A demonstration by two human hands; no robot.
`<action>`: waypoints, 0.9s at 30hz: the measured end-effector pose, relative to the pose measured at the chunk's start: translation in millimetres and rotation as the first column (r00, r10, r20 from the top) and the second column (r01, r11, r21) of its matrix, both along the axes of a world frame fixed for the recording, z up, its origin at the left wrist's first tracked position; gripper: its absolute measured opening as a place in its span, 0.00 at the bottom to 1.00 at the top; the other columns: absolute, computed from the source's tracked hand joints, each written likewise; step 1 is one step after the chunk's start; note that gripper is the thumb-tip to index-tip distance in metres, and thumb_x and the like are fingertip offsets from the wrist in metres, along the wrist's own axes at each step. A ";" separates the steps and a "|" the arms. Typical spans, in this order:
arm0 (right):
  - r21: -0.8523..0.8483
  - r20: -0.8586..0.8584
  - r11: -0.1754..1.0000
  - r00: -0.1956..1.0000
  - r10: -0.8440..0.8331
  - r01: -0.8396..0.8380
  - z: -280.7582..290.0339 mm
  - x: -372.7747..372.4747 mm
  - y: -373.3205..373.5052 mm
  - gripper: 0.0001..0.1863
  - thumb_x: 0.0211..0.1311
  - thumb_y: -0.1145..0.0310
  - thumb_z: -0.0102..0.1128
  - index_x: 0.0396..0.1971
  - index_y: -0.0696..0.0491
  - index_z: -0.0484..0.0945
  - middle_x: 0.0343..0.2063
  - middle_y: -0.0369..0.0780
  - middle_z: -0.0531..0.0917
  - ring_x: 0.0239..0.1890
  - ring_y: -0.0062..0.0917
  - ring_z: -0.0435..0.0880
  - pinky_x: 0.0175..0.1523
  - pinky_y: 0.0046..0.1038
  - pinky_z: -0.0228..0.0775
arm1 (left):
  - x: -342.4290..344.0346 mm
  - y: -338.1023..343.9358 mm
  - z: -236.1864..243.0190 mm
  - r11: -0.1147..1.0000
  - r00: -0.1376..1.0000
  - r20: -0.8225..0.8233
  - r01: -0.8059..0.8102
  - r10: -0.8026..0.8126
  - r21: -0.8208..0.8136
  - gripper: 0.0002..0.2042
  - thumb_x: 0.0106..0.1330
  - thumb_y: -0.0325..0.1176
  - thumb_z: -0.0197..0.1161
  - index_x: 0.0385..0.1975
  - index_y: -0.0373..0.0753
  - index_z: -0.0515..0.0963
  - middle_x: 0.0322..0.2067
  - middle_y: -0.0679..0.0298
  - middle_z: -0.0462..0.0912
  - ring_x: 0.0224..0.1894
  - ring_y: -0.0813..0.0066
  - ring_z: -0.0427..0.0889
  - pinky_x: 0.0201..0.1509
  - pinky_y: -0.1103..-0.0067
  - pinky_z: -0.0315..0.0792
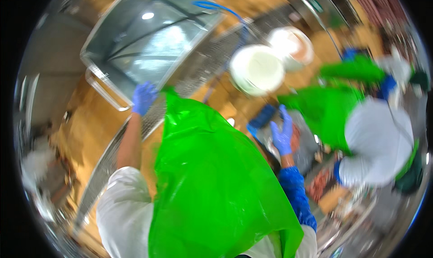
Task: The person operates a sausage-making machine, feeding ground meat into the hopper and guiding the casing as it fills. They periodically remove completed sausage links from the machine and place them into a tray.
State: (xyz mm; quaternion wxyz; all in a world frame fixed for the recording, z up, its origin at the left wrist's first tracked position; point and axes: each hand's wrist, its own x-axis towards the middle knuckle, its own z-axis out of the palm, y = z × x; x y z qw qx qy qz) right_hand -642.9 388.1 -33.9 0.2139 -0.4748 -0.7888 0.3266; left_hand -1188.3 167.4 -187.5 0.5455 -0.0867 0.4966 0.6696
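Observation:
A bluish-purple glove covers my left hand [144, 97], which is at the near corner of a large metal tub [101, 59], close to its bar handle [106, 91]. Its fingers look stretched out, but blur hides whether they touch the rim. My right hand [282, 134], gloved alike, is raised with thumb and fingers apart and holds nothing. Behind it is a grey surface [304, 138] with something reddish on it. A dark blue object [262, 116] is just left of that hand. My green apron [212, 181] fills the middle.
Two white buckets [257, 70] stand ahead on the wet brownish floor [72, 136]. A blue hose [216, 6] hangs over the tub's edge. A metal floor grating [101, 167] runs diagonally. At right, a person in white [379, 140] with a green apron leans near reddish pieces [319, 185].

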 end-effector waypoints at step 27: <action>-0.906 -0.128 0.027 0.335 0.934 -0.422 -193.7 -546.1 41.4 0.18 0.62 0.53 0.57 0.41 0.51 0.82 0.41 0.50 0.83 0.43 0.41 0.82 0.49 0.37 0.72 | -45.0 118.9 -116.2 0.997 0.979 -0.194 0.072 -0.069 0.004 0.13 0.68 0.40 0.59 0.44 0.39 0.80 0.37 0.63 0.81 0.36 0.74 0.77 0.42 0.74 0.72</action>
